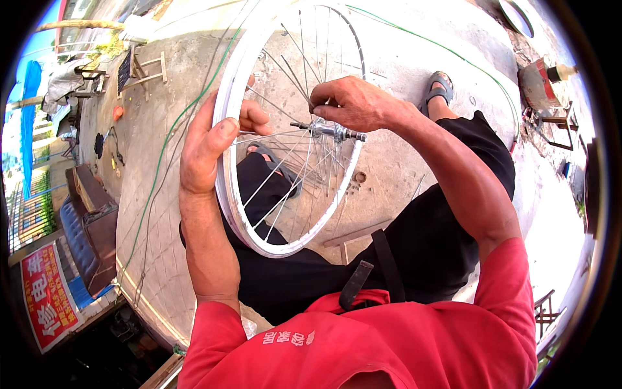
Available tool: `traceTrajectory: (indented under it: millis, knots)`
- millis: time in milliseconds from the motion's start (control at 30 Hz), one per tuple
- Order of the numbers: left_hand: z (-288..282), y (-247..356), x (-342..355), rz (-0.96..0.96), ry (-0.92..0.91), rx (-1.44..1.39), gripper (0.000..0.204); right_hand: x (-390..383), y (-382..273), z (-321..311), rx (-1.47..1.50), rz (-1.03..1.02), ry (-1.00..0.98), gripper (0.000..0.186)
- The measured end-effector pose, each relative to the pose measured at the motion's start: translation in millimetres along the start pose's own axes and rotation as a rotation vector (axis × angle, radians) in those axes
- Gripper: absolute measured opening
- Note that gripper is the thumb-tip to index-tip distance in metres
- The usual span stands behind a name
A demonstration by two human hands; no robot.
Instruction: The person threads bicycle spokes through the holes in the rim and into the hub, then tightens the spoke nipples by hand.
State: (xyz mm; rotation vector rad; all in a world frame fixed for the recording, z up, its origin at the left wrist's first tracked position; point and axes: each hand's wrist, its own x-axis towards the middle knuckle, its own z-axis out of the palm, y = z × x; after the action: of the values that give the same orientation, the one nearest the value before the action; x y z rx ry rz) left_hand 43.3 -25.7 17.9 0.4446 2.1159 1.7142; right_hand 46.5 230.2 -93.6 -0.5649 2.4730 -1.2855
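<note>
A bicycle wheel without a tyre stands tilted before me, its pale metal rim (pixel 225 178) bare. My left hand (pixel 208 146) is wrapped round the left side of that rim, thumb on the near face and fingers curled inside. Thin spokes run to the silver hub (pixel 332 131), whose dark threaded axle end (pixel 298 125) points left. Just above the hub, my right hand (pixel 353 104) is closed in a pinch at a spoke (pixel 297 76); the fingertips partly hide where it meets the hub. Several spokes look loose or uneven in the upper part.
Small ring-shaped parts (pixel 359 177) lie on the concrete below the wheel. A green hose (pixel 170 139) crosses the ground at left. A wooden stool frame (pixel 150 72) stands far left, a blue-brown padded seat (pixel 81 233) at left, and a bucket (pixel 539 84) at far right.
</note>
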Motion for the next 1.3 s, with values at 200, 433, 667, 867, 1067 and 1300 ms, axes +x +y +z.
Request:
traceTrajectory:
  millis: [200, 433, 667, 867, 1067, 1300]
  knots:
    - [0.5, -1.1, 0.0, 0.015, 0.013, 0.008, 0.098, -1.0, -3.9, -1.3, 0.009, 0.024, -0.025, 0.030]
    - [0.2, -2.7, 1.6, 0.020, 0.001, 0.004, 0.098, -1.7, -3.0, -3.7, 0.038, 0.009, -0.057, 0.029]
    - [-1.0, -4.5, 2.0, 0.012, -0.015, -0.019, 0.097, -3.7, -3.2, -2.9, 0.040, -0.034, -0.074, 0.028]
    - [1.1, -2.2, 0.7, 0.001, -0.002, -0.032, 0.097, -2.5, -0.9, -0.6, 0.021, -0.062, -0.084, 0.027]
    - [2.2, -1.4, 0.6, 0.015, -0.005, -0.020, 0.098, -2.6, -1.6, -4.8, 0.041, -0.043, -0.041, 0.027]
    - [4.0, -0.4, -2.5, 0.017, -0.014, -0.031, 0.097, -0.6, -0.9, -0.8, 0.031, -0.018, -0.004, 0.027]
